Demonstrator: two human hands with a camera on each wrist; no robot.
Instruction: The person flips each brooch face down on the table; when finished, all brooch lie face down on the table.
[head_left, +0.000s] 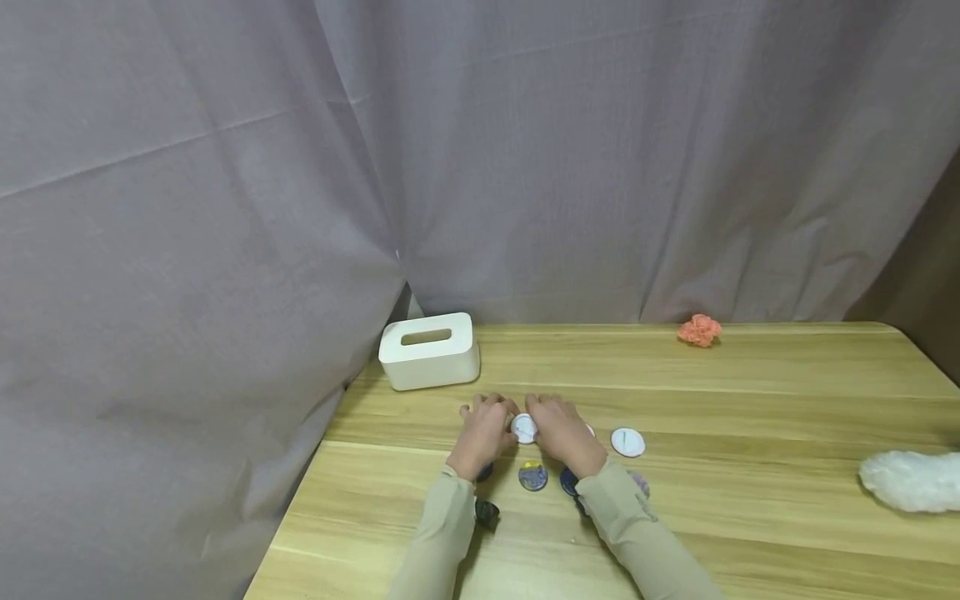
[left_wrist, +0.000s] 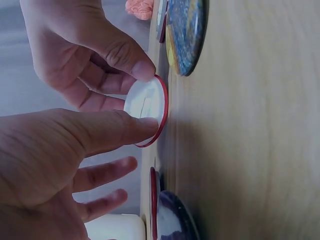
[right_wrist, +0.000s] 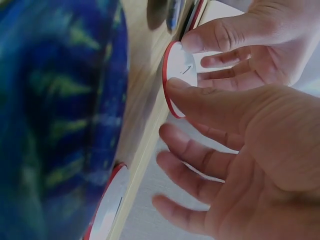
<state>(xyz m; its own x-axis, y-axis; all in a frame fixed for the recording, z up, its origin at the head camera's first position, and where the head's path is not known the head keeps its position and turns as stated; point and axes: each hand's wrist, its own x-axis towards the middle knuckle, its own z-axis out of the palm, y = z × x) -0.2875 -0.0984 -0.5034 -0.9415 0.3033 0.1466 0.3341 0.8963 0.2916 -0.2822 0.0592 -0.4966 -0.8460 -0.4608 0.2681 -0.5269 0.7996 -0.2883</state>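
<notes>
Between both hands is a round pin-back button badge (head_left: 524, 429), its white back with a thin metal pin facing up and its rim red. My left hand (head_left: 483, 433) pinches one edge of it. From the opposite edge my right hand (head_left: 564, 433) grips it too, thumb on the white back (right_wrist: 181, 67). In the left wrist view the badge (left_wrist: 147, 107) stands tilted just above the wood. Nearer me lies a blue and yellow painted badge (head_left: 533, 476). Dark badges lie by the left wrist (head_left: 485, 472) and the right wrist (head_left: 568, 481).
Right of the hands lies another white-backed badge (head_left: 628, 442); a purple one (head_left: 640, 482) is partly behind the right sleeve. A white tissue box (head_left: 429, 352) stands at the back left. A coral flower-like bundle (head_left: 700, 330) and a white fluffy object (head_left: 911, 481) lie to the right.
</notes>
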